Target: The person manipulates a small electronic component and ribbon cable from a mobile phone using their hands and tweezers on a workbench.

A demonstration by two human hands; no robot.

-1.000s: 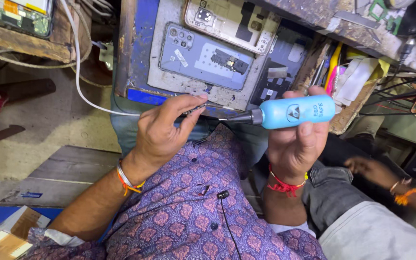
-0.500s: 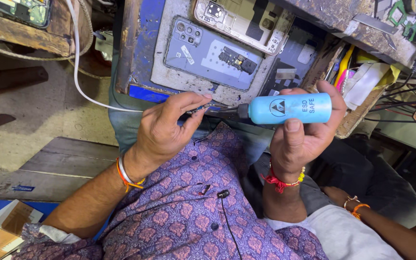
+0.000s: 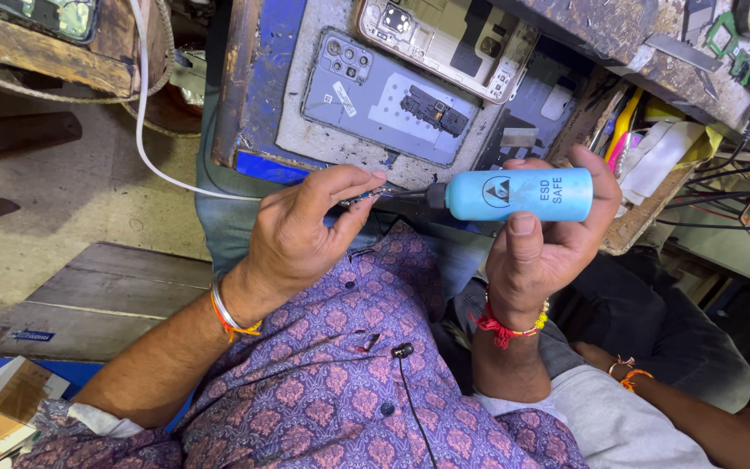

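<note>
Now we have the blue bottle (image 3: 518,194) lying almost level in our right hand (image 3: 538,247), its fingers wrapped around the body, where a second ago it pointed up at a slant. Its dark nozzle meets the small thin part (image 3: 365,198) that our left hand (image 3: 299,233) pinches between thumb and fingertips, so the two hands have drawn together. Just beyond, the grey phone back (image 3: 392,100) lies on the table (image 3: 258,82), untouched.
</note>
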